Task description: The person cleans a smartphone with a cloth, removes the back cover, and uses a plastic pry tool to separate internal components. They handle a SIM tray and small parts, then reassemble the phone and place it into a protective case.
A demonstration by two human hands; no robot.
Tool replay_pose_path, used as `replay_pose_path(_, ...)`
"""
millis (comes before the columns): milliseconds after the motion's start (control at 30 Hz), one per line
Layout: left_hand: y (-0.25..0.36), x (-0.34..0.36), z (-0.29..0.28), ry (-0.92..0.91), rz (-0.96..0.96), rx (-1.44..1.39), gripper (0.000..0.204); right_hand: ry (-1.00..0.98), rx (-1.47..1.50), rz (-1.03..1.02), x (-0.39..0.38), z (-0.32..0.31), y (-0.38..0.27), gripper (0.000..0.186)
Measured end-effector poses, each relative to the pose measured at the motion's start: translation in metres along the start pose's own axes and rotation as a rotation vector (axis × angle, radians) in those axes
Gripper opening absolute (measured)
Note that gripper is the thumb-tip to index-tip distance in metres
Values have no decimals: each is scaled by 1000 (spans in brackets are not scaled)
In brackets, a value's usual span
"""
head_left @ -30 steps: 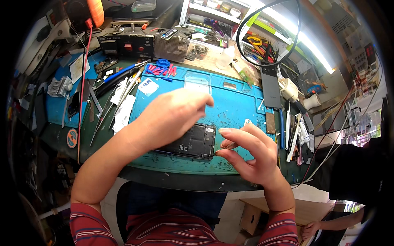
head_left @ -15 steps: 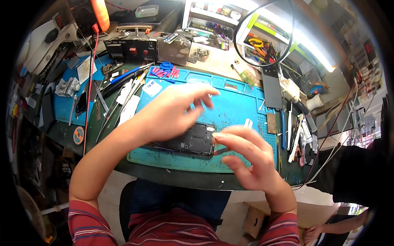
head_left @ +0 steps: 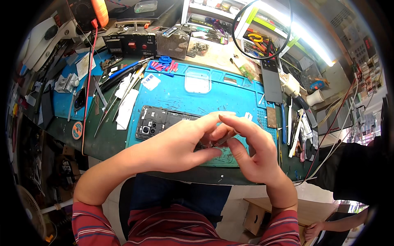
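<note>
A phone with its back cover off (head_left: 160,119) lies on the blue work mat (head_left: 164,92), its camera block at the left end. My left hand (head_left: 180,143) reaches over the phone's right end and hides it. My right hand (head_left: 258,147) meets it from the right, with fingertips almost touching. Between the fingers of both hands sits a small dark flat part (head_left: 219,142); its exact kind is too small to make out. Behind the phone, a clear plastic box (head_left: 198,80) rests on the mat.
Tweezers and pens (head_left: 119,80) lie left of the mat, beside white paper (head_left: 126,110). A dark slab-shaped device (head_left: 271,84) and several hand tools (head_left: 301,131) stand along the right. At the back is a power unit (head_left: 131,44). Another person's hand (head_left: 314,230) shows at lower right.
My left hand has come down and right toward my right hand, uncovering the phone's camera end and the clear box. The two hands now meet round the small dark part.
</note>
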State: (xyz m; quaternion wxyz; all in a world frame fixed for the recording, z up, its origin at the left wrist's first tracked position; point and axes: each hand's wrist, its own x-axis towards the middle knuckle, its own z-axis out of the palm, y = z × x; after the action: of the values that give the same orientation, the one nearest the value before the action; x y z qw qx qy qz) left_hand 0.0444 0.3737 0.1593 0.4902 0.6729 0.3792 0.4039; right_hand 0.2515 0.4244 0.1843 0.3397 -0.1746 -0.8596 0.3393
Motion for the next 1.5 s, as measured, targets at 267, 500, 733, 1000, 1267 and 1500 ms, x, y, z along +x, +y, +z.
replay_pose_path(267, 6, 5, -2, -31, -25, 222, 69, 63, 4, -21, -4, 8, 4, 57)
replay_pose_path(500, -5, 10, -1, -13, 82, 420, 56, 27, -218, -123, -4, 4, 2, 61)
replay_pose_path(733, 3, 11, -7, -83, -112, 184, 73, 47, -87, -118, -1, 8, 1, 64)
replay_pose_path(1000, -11, 9, -5, -11, 109, 126, 44, 54, -20, -48, 0, 7, -2, 61)
replay_pose_path(1267, -2, 3, -13, -31, 98, 458, 32, 50, -21, -92, -3, 1, 5, 63)
replay_pose_path(1500, -19, 11, -20, 151, 172, 701, 12, 306, 6, -160, -7, 8, 16, 61)
